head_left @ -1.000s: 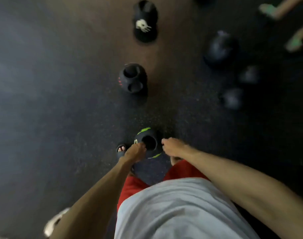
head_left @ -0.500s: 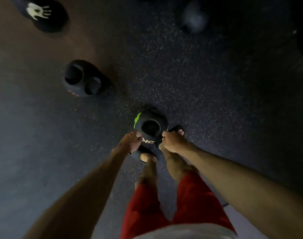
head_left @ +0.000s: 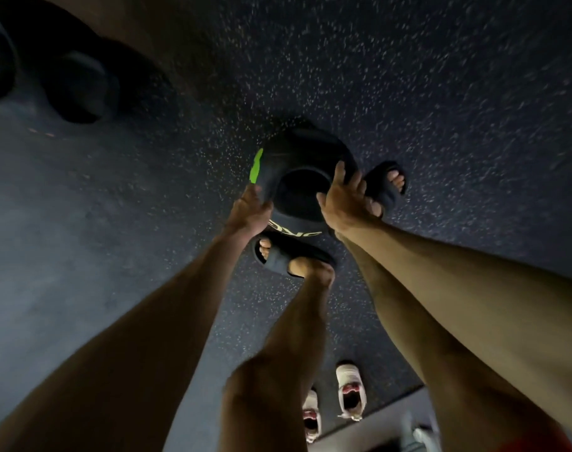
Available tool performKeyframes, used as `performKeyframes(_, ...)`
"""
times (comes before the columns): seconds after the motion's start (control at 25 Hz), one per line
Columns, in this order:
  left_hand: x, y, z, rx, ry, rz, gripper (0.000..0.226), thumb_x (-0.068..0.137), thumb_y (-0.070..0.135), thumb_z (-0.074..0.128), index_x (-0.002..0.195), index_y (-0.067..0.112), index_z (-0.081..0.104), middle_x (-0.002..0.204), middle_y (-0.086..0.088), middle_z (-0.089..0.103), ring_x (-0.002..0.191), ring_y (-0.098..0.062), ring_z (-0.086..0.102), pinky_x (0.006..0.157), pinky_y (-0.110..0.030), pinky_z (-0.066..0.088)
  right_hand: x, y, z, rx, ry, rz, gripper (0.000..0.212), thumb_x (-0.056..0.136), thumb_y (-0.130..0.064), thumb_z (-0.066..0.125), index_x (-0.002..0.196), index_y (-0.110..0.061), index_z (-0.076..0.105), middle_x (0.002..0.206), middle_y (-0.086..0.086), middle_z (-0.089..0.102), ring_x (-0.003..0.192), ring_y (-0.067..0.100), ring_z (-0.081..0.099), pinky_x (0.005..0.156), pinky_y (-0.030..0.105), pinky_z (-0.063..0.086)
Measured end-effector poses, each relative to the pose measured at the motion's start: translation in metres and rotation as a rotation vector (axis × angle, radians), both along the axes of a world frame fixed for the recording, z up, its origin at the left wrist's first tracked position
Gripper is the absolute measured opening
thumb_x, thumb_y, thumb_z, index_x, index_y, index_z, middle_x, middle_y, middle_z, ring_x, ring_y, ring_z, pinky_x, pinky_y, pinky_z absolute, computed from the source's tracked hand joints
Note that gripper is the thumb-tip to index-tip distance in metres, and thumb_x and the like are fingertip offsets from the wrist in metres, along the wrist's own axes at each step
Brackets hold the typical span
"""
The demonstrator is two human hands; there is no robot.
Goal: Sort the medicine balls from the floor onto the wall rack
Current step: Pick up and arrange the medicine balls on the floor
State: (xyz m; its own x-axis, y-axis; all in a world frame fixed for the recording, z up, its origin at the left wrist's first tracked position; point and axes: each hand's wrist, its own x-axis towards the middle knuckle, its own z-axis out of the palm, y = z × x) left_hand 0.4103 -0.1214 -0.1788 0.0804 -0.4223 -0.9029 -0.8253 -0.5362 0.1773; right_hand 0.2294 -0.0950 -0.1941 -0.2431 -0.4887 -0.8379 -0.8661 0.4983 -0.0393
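A black medicine ball with a green stripe, pale lettering and a recessed grip hole sits on the dark speckled floor between my feet. My left hand grips its left side, fingers curled round the edge. My right hand holds its right side, fingers wrapped over the rim by the hole. Both arms reach straight down to it. The wall rack is out of view.
Another black ball with two grip holes lies at the upper left. My feet wear dark slides, one below the ball, one to its right. A pair of white shoes stands behind me near a pale floor edge.
I have bent much lower, so the ball and hands look larger. Both hands have closed further round the green-striped ball's sides. The far balls have left the view.
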Motion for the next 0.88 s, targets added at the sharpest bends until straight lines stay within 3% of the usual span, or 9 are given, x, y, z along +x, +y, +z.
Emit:
performKeyframes(0.2,0.006,0.025,-0.047,0.086,0.052,0.049,0.083,0.100,0.052,0.046,0.160,0.014,0.003,0.163,-0.021,0.015,0.149,-0.042,0.019,0.116,-0.051,0.027,-0.018,0.004,-0.042,-0.059,0.037,0.017,0.070,0.108,-0.037,0.032,0.159,-0.013,-0.010,0.158,0.034,0.019,0.137,0.046,0.041,0.104,0.050,0.042)
performKeyframes(0.28,0.002,0.029,-0.047,0.083,0.092,0.024,0.100,0.088,0.072,0.048,0.160,0.025,-0.002,0.164,-0.016,0.014,0.148,-0.042,0.019,0.115,-0.056,0.026,-0.036,0.006,-0.042,-0.089,0.016,-0.020,0.070,0.107,-0.035,0.036,0.160,-0.015,-0.007,0.156,0.031,0.028,0.131,0.045,0.049,0.103,0.049,0.042)
performKeyframes(0.4,-0.030,0.006,-0.043,-0.044,0.091,-0.074,0.118,0.072,0.089,0.046,0.159,0.028,-0.006,0.165,-0.015,0.014,0.149,-0.040,0.018,0.119,-0.058,0.021,-0.080,-0.011,-0.056,-0.086,0.024,-0.170,0.058,0.107,-0.038,0.038,0.157,-0.014,0.021,0.143,0.031,0.045,0.128,0.046,0.049,0.107,0.051,0.039)
performKeyframes(0.48,-0.066,-0.028,-0.049,-0.106,0.105,-0.154,0.115,0.077,0.086,0.048,0.159,0.027,-0.009,0.166,-0.017,0.007,0.152,-0.039,0.011,0.120,-0.061,0.016,-0.120,-0.041,-0.069,-0.103,0.050,-0.306,0.047,0.105,-0.044,0.038,0.133,-0.010,0.055,0.131,0.029,0.057,0.119,0.041,0.056,0.097,0.046,0.044)
performKeyframes(0.56,-0.108,-0.075,-0.056,-0.098,0.106,-0.139,0.112,0.078,0.085,0.048,0.158,0.030,-0.006,0.164,-0.022,0.005,0.150,-0.044,0.009,0.117,-0.066,0.019,-0.150,-0.069,-0.069,-0.149,0.011,-0.358,0.044,0.107,-0.039,0.032,0.110,-0.008,0.063,0.123,0.027,0.061,0.109,0.033,0.060,0.087,0.042,0.044)
performKeyframes(0.64,-0.150,-0.128,-0.067,-0.051,0.057,-0.038,0.106,0.079,0.084,0.048,0.158,0.029,0.004,0.161,-0.028,0.010,0.147,-0.050,0.013,0.114,-0.068,0.023,-0.155,-0.079,-0.060,-0.251,-0.085,-0.354,0.046,0.108,-0.042,0.029,0.124,-0.009,0.056,0.127,0.022,0.058,0.115,0.034,0.057,0.087,0.042,0.045)
performKeyframes(0.72,-0.187,-0.167,-0.074,-0.063,-0.008,-0.036,0.093,0.086,0.078,0.044,0.156,0.024,0.016,0.157,-0.028,0.020,0.143,-0.051,0.021,0.114,-0.066,0.023,-0.146,-0.069,-0.044,-0.358,-0.207,-0.424,0.063,0.103,-0.056,0.033,0.152,-0.018,0.029,0.151,0.018,0.038,0.136,0.035,0.042,0.103,0.046,0.043)
performKeyframes(0.8,-0.204,-0.187,-0.073,-0.217,0.015,-0.065,0.079,0.093,0.067,0.046,0.153,0.020,0.028,0.153,-0.023,0.033,0.140,-0.046,0.031,0.113,-0.060,0.029,-0.134,-0.059,-0.033,-0.393,-0.242,-0.455,0.083,0.097,-0.067,0.036,0.160,-0.026,0.001,0.166,0.015,0.007,0.152,0.035,0.014,0.118,0.050,0.024)
performKeyframes(0.88,-0.196,-0.186,-0.064,-0.404,0.153,-0.079,0.069,0.096,0.056,0.051,0.151,0.016,0.034,0.148,-0.018,0.041,0.136,-0.037,0.039,0.111,-0.051,0.037,-0.141,-0.078,-0.035,-0.361,-0.257,-0.564,0.084,0.096,-0.069,0.034,0.159,-0.030,-0.006,0.167,0.015,-0.001,0.154,0.034,0.004,0.121,0.051,0.015)
